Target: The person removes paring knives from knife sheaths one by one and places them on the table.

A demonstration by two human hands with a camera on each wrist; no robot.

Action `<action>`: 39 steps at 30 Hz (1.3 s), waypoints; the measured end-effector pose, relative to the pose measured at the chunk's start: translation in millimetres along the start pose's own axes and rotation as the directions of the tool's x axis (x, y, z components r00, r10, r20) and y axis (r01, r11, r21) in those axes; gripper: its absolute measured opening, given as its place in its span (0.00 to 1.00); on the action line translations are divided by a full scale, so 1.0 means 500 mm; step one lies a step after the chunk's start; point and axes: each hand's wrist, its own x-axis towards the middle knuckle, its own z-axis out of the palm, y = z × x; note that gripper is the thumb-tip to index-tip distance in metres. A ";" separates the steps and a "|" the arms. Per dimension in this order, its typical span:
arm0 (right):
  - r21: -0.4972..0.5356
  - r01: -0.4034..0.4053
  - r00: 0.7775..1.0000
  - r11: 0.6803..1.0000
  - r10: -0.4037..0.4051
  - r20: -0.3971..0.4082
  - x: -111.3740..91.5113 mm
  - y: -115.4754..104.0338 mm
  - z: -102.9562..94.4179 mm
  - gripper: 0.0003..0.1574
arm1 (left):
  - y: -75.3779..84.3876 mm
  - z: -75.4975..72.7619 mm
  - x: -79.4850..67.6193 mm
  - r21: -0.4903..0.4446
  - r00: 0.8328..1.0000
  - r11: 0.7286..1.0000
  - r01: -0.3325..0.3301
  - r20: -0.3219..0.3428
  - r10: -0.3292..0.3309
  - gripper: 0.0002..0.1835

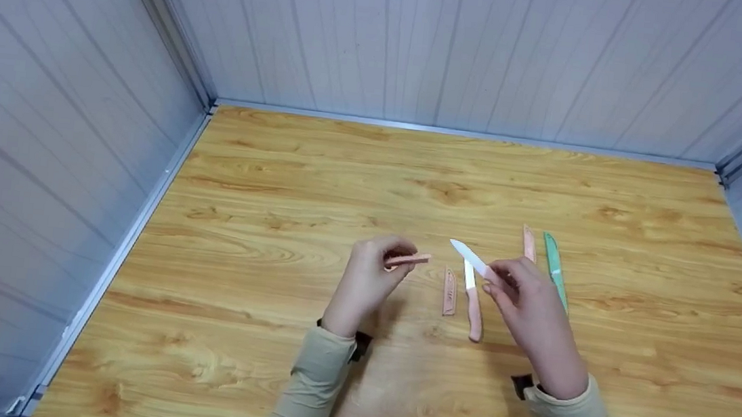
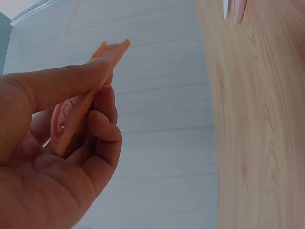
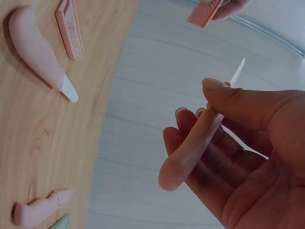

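Two beige sleeves enter from the near edge, a dark piece showing at each wrist. Past the cuffs, the left hand pinches a pink sheath between thumb and curled fingers, one end pointing toward the other hand. The right hand grips a pink-handled knife close to where handle meets blade, its white blade bare. Both held pieces are apart from each other, above the wooden table. Lying there between the hands are a second bare knife and, just to its left, a loose sheath (raised lettering shows on it). Farther off, partly hidden by the right hand, lie another pink knife and a green knife. Pale panelled walls stand behind.
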 end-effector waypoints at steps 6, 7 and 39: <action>0.044 -0.071 0.996 0.996 0.068 0.063 -0.001 -0.004 0.018 0.12 | -0.001 -0.005 -0.001 -0.061 0.996 0.995 0.078 -0.027 -0.080 0.06; 0.050 -0.083 0.994 0.995 0.079 0.075 -0.001 -0.005 0.020 0.12 | -0.001 -0.005 -0.002 -0.072 0.996 0.994 0.078 -0.026 -0.080 0.07; 0.148 -0.174 0.980 0.973 0.156 0.124 0.000 -0.016 0.057 0.09 | -0.006 0.002 -0.003 -0.227 0.996 0.971 0.074 0.068 -0.060 0.08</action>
